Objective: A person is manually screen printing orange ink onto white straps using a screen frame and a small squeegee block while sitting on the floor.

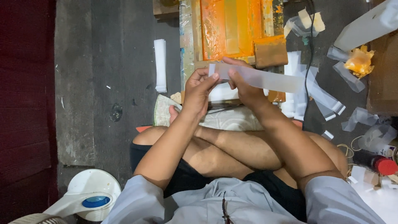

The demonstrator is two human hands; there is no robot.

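Grey shirt sleeves and crossed bare legs fill the lower frame, the person sitting on the floor. Left hand and right hand hold a long translucent plastic strip in the air above the lap and in front of an orange-stained screen frame; the fingers of the left hand are pinched together on the strip's left end, and the fingers of the right hand are closed on it just beside them, while the rest of the strip extends unsupported to the right. A folded cloth lies beneath the hands. More loose strips lie scattered to the right, near a black cable; a neat white stack of strips rests apart on the left, a red-capped bottle lies at the far right, and a white fan base stands at lower left. Risks, as judged: the free end may sag and brush the wet-looking orange ink on the frame, soiling the strip; a thin, slippery film held only at one end may slide out of the pinch or crease; it may also snag the cable or mix with the discarded pieces
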